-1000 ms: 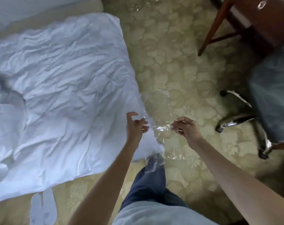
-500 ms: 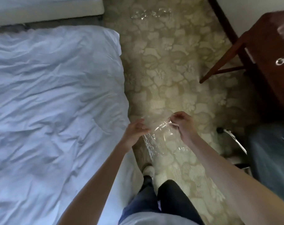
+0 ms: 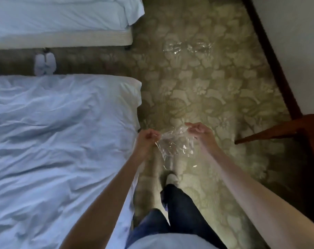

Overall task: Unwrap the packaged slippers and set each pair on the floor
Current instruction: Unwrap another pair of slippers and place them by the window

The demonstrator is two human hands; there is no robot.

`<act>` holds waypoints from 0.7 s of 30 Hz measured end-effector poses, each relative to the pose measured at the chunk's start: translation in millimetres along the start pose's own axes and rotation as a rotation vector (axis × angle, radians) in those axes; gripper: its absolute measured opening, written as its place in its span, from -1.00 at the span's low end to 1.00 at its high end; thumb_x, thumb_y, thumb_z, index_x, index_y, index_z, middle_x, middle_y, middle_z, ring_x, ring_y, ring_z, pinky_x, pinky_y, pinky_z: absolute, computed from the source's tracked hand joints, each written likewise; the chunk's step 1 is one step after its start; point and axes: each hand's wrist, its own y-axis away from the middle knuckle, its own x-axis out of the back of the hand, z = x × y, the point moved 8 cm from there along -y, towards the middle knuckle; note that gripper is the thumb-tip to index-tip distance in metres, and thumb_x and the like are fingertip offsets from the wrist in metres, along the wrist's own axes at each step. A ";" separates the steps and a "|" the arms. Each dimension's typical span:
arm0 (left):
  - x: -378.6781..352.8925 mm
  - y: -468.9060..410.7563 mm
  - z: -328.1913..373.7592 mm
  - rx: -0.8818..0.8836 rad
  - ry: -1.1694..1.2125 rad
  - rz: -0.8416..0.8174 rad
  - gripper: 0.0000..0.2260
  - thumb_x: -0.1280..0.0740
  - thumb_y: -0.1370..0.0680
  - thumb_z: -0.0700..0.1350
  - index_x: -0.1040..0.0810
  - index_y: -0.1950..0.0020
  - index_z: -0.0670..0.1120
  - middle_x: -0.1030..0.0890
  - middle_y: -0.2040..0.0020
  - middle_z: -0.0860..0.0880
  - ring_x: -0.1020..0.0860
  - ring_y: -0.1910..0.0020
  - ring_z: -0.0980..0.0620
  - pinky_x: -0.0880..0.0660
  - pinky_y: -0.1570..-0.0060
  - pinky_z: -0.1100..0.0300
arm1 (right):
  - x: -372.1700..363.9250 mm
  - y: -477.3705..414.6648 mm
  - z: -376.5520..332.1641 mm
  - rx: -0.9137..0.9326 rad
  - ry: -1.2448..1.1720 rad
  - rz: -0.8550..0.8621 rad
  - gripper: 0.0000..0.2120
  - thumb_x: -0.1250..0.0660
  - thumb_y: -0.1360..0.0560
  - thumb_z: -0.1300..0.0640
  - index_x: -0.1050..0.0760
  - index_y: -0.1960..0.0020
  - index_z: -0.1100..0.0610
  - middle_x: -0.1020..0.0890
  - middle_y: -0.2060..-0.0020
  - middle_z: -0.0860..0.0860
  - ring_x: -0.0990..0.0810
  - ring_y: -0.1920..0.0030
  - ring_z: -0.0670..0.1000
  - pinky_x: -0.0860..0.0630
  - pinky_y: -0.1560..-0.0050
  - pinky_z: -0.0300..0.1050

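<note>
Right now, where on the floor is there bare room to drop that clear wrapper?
The widest bare carpet lies beyond the held wrapper, between the near bed and the baseboard, short of the loose wrappers. The narrow gap before the far bed holds slippers; the wooden leg crowds the right.

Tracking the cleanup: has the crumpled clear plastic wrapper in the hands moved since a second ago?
Yes, the wrapper went forward along the white bed, nearer its far corner.
</note>
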 end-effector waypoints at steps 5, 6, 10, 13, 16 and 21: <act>8.2 -127.3 79.5 -0.087 -0.014 0.100 -0.87 -0.46 -0.44 -0.27 -0.65 0.16 -0.04 -0.52 0.08 0.10 -0.51 -0.04 0.05 -0.42 -0.09 0.12 | 3.2 -127.5 -84.7 0.010 0.070 -0.015 -0.79 -0.40 -0.42 0.41 -0.47 0.25 0.15 -0.55 0.29 0.07 -0.52 0.24 -0.07 -0.46 0.13 -0.29; 12.4 -153.7 92.0 -0.079 -0.002 0.099 -0.86 -0.44 -0.46 -0.25 -0.63 0.19 0.00 -0.55 0.13 0.10 -0.53 0.04 0.05 -0.42 -0.04 0.12 | -0.1 -152.2 -100.1 0.024 0.079 -0.020 -0.77 -0.41 -0.41 0.42 -0.50 0.24 0.13 -0.58 0.35 -0.02 -0.54 0.32 -0.15 -0.45 0.20 -0.35; 31.1 -267.1 138.4 -0.097 -0.010 0.113 -0.92 -0.38 -0.52 -0.19 -0.61 0.16 -0.05 -0.61 0.22 0.01 -0.56 0.16 0.02 -0.45 0.06 0.13 | -22.8 -253.4 -145.3 0.015 0.102 -0.035 -0.72 -0.43 -0.43 0.35 -0.52 -0.03 0.06 -0.61 0.33 -0.13 -0.58 0.36 -0.26 -0.47 0.28 -0.44; 42.4 -358.9 168.1 -0.103 0.013 0.105 -0.88 -0.36 -0.54 -0.22 -0.60 0.17 -0.04 -0.64 0.23 -0.06 -0.58 0.20 -0.05 -0.51 0.03 0.03 | -43.7 -337.1 -171.8 -0.038 0.113 -0.062 -0.81 -0.41 -0.44 0.32 -0.53 0.05 0.07 -0.51 0.46 -0.19 -0.50 0.42 -0.21 -0.42 0.31 -0.41; 57.7 -440.6 208.9 -0.083 0.022 0.099 -0.89 -0.37 -0.53 -0.22 -0.61 0.15 -0.05 -0.64 0.23 -0.04 -0.58 0.23 0.02 -0.53 0.04 0.01 | -63.7 -406.3 -199.3 -0.141 0.072 -0.104 -0.90 -0.36 -0.47 0.27 -0.51 0.19 0.13 -0.53 0.36 -0.12 -0.50 0.24 -0.10 -0.43 0.10 -0.21; 74.4 -544.6 272.4 -0.087 0.015 0.106 -0.84 -0.34 -0.56 -0.19 -0.59 -0.13 -0.16 -0.68 0.06 -0.08 -0.64 0.13 0.05 -0.56 0.07 0.11 | -85.3 -495.4 -264.7 -0.170 0.039 -0.119 -0.65 -0.34 -0.47 0.34 -0.38 0.41 0.06 -0.42 0.39 0.03 -0.40 0.22 0.04 -0.32 0.07 -0.04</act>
